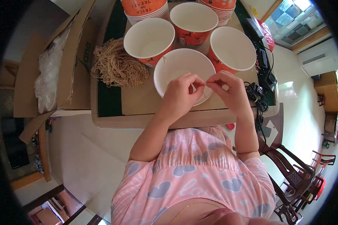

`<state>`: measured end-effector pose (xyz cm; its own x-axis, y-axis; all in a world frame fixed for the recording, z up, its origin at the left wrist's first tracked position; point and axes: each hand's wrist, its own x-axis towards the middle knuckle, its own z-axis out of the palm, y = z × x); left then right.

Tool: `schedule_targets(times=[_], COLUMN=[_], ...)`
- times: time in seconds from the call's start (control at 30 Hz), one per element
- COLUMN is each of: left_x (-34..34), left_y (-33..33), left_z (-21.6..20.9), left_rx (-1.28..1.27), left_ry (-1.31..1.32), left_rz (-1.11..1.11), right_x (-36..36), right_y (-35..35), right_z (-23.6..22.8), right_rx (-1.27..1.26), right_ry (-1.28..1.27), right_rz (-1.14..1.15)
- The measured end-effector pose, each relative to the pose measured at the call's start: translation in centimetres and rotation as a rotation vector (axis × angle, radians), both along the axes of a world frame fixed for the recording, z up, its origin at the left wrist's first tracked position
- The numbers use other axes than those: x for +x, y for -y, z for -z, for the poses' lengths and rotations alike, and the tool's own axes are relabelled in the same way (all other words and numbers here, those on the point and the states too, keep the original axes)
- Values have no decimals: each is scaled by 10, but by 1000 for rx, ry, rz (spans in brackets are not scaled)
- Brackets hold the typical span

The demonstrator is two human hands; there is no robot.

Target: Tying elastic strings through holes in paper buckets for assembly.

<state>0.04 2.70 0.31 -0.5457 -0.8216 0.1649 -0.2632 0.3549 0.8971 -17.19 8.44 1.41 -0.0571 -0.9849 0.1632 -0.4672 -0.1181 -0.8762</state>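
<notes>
Two-handed, with the grip of left hand (184, 92) and right hand (230, 89) closed to fingertip pinches, apparently holding a thin strand (204, 94) above the paper bucket (182, 62) nearest the tabletop's front edge (139, 121). Probably knotting or untangling; next likely calls for light, even tension.

Table (139, 122): four tubs (149, 37) grouped; two stacks (145, 10) behind; tan string heap (119, 65) left; black cables (260, 100) near right edge.
</notes>
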Motion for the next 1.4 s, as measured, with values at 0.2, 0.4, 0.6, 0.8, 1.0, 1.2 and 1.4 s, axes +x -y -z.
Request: schedule_targets(times=[0.2,0.4,0.6,0.8,1.0,1.2,1.4], left_x=[1,6,5,4,6,33,72], left_y=[1,1,0,0,0,-4,-4], left_z=[2,1,2,-4,-2,-14,-18], left_rx=[59,130,166,160,110,-439,-636], left_ry=[-56,9,-57,-31,-45,168,613], left_rz=[5,-11,5,42,45,160,181], right_x=[-3,-17,-7,-13,-13,-1,-2], right_y=[1,-3,8,10,11,7,1], right_z=[-6,-23,-9,-13,-9,3,18], right_rx=[-84,-181,-381,-420,-282,-240,-152], right_ry=[-40,-87,-397,-418,-382,-213,-217], right_rz=[35,-6,-249,-224,-250,-103,-136])
